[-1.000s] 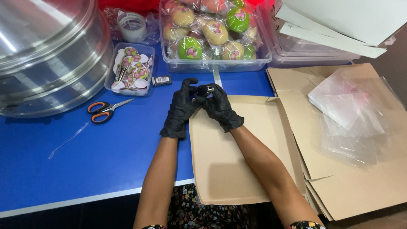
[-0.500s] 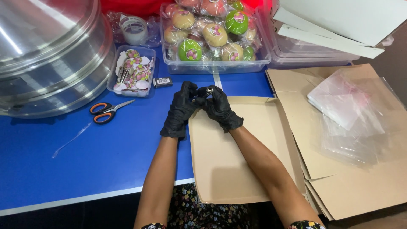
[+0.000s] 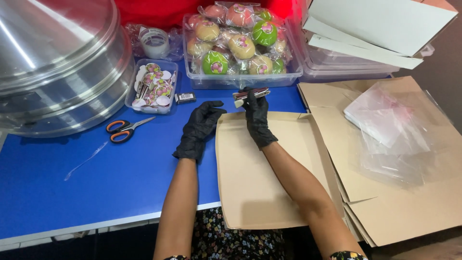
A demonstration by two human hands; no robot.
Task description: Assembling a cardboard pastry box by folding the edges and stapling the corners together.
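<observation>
— That blue bench (image 3: 96, 183) is crowded: a big steel steamer (image 3: 53, 62) at the far left, orange-handled scissors (image 3: 126, 130) in front of it, a small tub of round stickers (image 3: 153, 85), a roll of tape (image 3: 155, 42) behind that.

— And the hands? A second ago both black gloves were bunched together over one small thing.

— They've parted now. The right hand (image 3: 257, 118) has kept it: a small stapler (image 3: 250, 94), dark with a metal strip, held up just above the far edge of the flat cardboard sheet (image 3: 260, 178). That grip is closed round its lower part, fingers wrapped tight.

— The left one?

— The left hand (image 3: 199, 127) has dropped away to the side. It rests at the left edge of the cardboard, fingers loosely curled and holding nothing, thumb pointing toward the stapler.

— So whatever the two hands were doing to it together looks finished?

— That's my reading; the stapler is in one hand only, and I'd guess it's been readied. I can't see whether it's loaded.

— What's beyond it?

— A clear tub of wrapped round cakes (image 3: 240, 43), green, pink and tan, just behind the stapler. To the right, more flat cardboard (image 3: 409, 207) with clear plastic bags (image 3: 385, 120) lying on it, and folded white boxes (image 3: 380, 29) stacked at the back.
</observation>
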